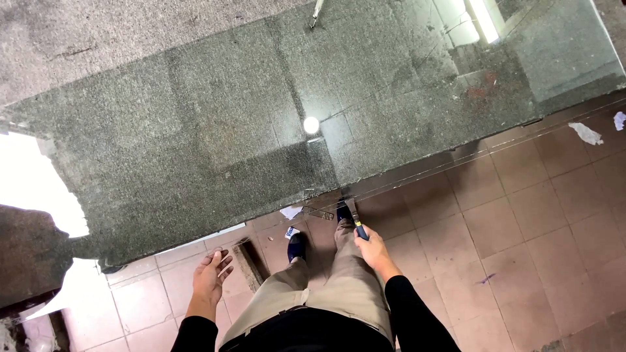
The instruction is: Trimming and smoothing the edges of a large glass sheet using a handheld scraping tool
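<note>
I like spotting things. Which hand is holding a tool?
The right hand: it grips a blue-handled tool. The left hand is open and holds nothing.

Speckled grey-green slab [215, 130]; reddish-brown floor tiles [521, 221]; blue-handled tool [357, 225].
</note>
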